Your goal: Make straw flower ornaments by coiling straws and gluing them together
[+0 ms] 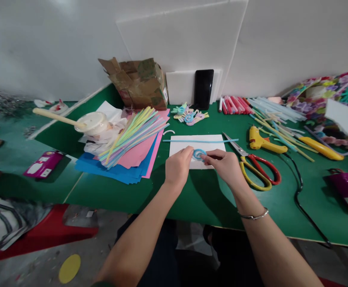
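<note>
A light blue pipe cleaner wound into a flat spiral (199, 154) is held between my two hands, above a white sheet (178, 140). My left hand (178, 165) is closed, its thumb and forefinger at the coil's left edge. From the right, my right hand (226, 164) pinches the coil between thumb and fingertips. A straight blue pipe cleaner (200, 141) lies across the sheet, just beyond my hands. Scissors with red and yellow handles (253, 165) rest beside my right hand, blades pointing away.
Pastel pipe cleaners (135, 135) lie on coloured sheets (111, 173) at left, near a white tub (92, 123). Small coiled pieces (188, 115) and a phone (204, 89) are behind. At right are a yellow glue gun (265, 141), its black cord, and a yellow cutter (322, 148).
</note>
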The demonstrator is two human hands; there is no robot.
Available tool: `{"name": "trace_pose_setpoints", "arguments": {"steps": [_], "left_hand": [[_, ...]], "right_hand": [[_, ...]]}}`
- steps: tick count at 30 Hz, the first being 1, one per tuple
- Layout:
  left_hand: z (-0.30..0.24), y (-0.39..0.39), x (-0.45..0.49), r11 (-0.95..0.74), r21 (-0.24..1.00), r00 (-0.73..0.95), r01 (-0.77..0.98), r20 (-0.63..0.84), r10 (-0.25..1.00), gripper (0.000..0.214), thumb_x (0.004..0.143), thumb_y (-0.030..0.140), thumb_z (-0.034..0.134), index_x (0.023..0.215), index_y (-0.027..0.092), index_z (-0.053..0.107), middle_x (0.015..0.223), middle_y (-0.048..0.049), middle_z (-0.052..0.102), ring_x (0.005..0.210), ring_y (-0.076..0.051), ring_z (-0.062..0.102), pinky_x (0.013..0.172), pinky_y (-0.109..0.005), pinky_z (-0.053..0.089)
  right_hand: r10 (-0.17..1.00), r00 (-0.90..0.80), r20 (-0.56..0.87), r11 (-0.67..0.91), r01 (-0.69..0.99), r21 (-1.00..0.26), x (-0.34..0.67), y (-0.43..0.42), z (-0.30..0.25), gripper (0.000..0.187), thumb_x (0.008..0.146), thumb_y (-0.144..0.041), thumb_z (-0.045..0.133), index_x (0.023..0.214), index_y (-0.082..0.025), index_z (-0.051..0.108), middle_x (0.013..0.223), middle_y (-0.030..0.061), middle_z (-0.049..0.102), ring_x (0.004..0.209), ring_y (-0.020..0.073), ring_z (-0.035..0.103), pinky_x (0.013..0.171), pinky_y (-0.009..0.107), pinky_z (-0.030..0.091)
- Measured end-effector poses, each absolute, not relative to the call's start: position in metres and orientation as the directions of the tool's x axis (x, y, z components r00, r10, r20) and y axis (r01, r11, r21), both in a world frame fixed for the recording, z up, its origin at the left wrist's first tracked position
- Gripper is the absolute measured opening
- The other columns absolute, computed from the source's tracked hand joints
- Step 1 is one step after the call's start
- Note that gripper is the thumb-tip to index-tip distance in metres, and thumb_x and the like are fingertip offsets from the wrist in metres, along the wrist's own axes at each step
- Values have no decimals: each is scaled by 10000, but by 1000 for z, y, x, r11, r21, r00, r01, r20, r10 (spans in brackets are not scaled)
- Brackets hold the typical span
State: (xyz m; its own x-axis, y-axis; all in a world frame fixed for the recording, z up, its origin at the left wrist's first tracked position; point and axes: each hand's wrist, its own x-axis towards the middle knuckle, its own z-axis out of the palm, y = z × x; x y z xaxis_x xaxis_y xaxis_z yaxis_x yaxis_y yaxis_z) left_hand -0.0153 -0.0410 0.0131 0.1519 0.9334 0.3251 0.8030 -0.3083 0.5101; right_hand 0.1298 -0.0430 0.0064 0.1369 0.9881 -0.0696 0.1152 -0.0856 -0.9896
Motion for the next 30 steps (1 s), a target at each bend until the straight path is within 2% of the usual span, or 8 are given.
{"name": "trace_pose_setpoints", "arguments": {"steps": [4,11,16,20,24,30], "left_hand": [[12,-40,-16,-291,555,130,779,311,941,189,877,247,442,872,230,630,714,10,666,617,-117,580,558,-200,349],[6,-35,-13,-281,787,37,549,313,949,145,815,204,531,840,197,674,757,-25,700,678,-143,636,630,-217,446],[4,-29,-12,-103,961,-26,256,113,993,117,748,225,593,775,176,695,728,-11,697,609,-130,622,605,-221,493],[4,-24,-13,11,997,-23,81,-9,1000,122,702,263,636,743,165,697,756,-12,700,647,-134,630,630,-229,521],[7,-24,-15,-3,996,8,85,2,1000,113,682,264,653,710,162,692,703,-5,688,633,-133,630,636,-229,518],[13,-25,-16,-49,988,41,148,43,998,87,697,236,635,694,163,683,703,-11,690,632,-140,635,629,-233,514]], "right_hand": [[988,128,-80,-94,108,-990,130,-43,5,349,524,-468,746,655,-151,686,628,43,654,562,166,598,592,315,500],[983,153,-103,-119,103,-988,133,-42,6,346,510,-454,757,657,-149,687,617,40,651,555,160,594,587,314,502],[978,142,-150,-158,49,-986,132,-42,10,349,472,-426,785,655,-146,688,622,31,656,547,150,603,574,298,509],[975,125,-185,-184,-21,-983,131,-43,11,354,436,-400,807,653,-146,691,639,20,661,535,134,602,590,297,529],[973,107,-205,-203,-29,-979,132,-44,14,349,432,-381,814,655,-143,692,623,15,655,540,130,596,588,297,536],[984,73,-161,-163,23,-986,134,-44,16,327,474,-397,794,653,-143,693,640,23,651,551,128,585,584,294,532]]}}
